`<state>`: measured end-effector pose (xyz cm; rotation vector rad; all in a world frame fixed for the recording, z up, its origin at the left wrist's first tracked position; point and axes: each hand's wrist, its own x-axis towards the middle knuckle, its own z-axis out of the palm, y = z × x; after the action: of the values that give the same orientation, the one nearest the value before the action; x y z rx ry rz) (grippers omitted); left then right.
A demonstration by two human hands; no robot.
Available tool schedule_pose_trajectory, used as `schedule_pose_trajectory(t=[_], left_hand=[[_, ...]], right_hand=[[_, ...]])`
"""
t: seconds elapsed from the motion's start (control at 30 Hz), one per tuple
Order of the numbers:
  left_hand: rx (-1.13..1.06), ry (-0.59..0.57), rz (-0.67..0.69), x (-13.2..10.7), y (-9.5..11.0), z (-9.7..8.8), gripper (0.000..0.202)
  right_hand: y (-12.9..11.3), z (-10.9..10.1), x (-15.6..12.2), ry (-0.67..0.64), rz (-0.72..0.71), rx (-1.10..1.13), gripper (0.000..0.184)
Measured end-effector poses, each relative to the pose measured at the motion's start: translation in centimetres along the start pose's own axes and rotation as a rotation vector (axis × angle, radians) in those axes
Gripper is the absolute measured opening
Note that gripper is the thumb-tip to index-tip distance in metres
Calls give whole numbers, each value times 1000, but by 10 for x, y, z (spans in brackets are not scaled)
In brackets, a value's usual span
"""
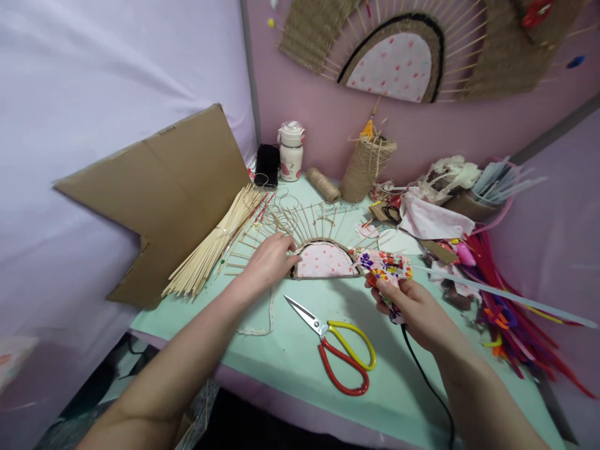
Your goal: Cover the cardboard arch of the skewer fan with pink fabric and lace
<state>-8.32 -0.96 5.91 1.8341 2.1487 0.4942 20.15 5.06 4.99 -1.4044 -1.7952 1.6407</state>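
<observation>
A half-round craft piece point(328, 261) lies on the table, its pink-dotted white fabric bordered by a dark arch and pale trim, with thin sticks fanning out behind. My left hand point(274, 257) is closed at its left end, fingers pinched on a white braided trim point(270, 312) that trails onto the table. My right hand point(405, 306) grips a hot glue gun point(382, 264) in a flowered cover. Its nozzle points left at the right end of the arch, and a long translucent glue stick point(506, 294) extends from its back. Scissors point(321, 328) lie open below the craft piece.
A bundle of wooden sticks point(215, 240) leans by cut cardboard point(164, 200) on the left. Behind stand a white bottle point(291, 153) and twine spools point(365, 165). Colourful pipe cleaners point(501, 300) and scraps crowd the right. The gun's black cord point(424, 375) crosses the front edge.
</observation>
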Motion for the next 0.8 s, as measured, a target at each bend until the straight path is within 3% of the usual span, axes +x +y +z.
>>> schedule_pose_trajectory(t=[0.17, 0.47, 0.6, 0.8], left_hand=[[-23, -31, -78, 17, -7, 30, 14], [-227, -49, -61, 23, -13, 30, 28], [-256, -32, -109, 27, -10, 36, 23], [-239, 56, -67, 29, -8, 47, 11]], right_hand=[[-15, 1, 4, -25, 20, -94, 60], [-24, 7, 30, -79, -19, -204, 55], [-25, 9, 43, -143, 14, -179, 51], [-39, 14, 53, -174, 48, -209, 42]])
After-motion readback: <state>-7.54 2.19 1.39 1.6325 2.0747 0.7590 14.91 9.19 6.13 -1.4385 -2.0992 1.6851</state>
